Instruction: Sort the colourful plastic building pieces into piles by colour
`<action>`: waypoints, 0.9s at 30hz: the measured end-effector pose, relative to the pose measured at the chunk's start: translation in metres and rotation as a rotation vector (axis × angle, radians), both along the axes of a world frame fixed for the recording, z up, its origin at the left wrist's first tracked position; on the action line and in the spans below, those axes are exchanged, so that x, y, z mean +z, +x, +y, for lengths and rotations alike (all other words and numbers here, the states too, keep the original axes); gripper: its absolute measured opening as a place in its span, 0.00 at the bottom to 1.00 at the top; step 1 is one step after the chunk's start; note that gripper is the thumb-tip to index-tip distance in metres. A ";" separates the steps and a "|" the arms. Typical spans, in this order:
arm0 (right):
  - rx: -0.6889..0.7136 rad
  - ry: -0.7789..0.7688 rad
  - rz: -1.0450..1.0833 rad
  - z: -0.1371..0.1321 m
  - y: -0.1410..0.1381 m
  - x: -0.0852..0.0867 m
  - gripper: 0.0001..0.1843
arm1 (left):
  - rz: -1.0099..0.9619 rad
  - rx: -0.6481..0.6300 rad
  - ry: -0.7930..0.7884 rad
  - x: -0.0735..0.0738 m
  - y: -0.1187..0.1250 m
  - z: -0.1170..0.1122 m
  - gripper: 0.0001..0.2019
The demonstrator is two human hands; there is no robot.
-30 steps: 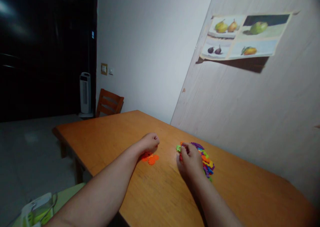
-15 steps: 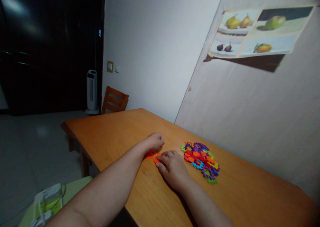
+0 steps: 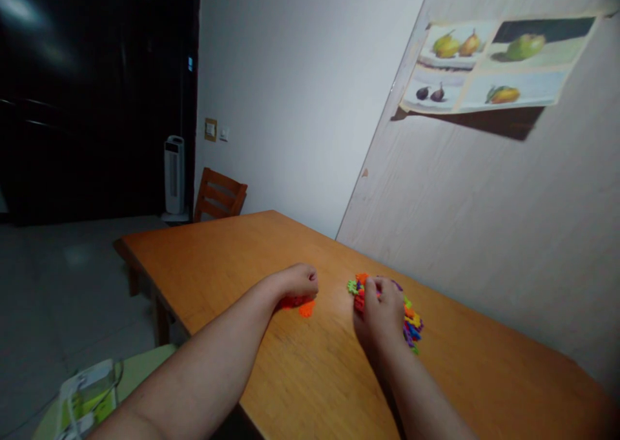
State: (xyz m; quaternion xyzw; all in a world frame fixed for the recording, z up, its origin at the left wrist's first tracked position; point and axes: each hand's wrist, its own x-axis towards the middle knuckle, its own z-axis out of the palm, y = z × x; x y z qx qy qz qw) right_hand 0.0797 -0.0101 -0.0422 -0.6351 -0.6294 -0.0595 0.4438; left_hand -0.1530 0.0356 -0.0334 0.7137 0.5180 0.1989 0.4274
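Observation:
My left hand [image 3: 301, 280] is curled into a closed fist, resting just above the table [image 3: 232, 246]. What it may hold is hidden inside the fingers. Beneath and beside it lie flat orange toothed pieces, one orange gear piece [image 3: 307, 309] showing clearly and a red-orange one [image 3: 289, 302] partly covered by the wrist. Over to the right, my right hand [image 3: 385, 311] is above a heap of colourful plastic gear pieces [image 3: 413, 324]. Its fingers are bent with a gap between them, and nothing shows in them. The hand hides much of the heap.
A wooden chair [image 3: 220, 194] stands at the table's far end. Behind it is a white tower heater or fan [image 3: 174, 175]. At lower left, a power strip with cables [image 3: 87, 395] lies on a pale green seat [image 3: 145, 369]. The wall [image 3: 310, 104] borders the table's right side.
My right hand has left the orange piece beside my left hand and moved right, over the heap. The orange piece stays on the table. My left hand has barely moved.

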 end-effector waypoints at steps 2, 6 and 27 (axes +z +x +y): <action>-0.110 0.081 0.046 0.002 0.011 0.000 0.18 | 0.060 0.002 -0.012 0.004 -0.001 -0.004 0.06; 0.022 0.046 0.045 0.002 0.004 -0.004 0.16 | 0.203 0.031 0.042 0.014 -0.002 -0.014 0.09; 0.343 -0.394 0.128 -0.009 -0.053 -0.022 0.13 | -0.191 -0.042 0.028 -0.007 0.010 0.008 0.10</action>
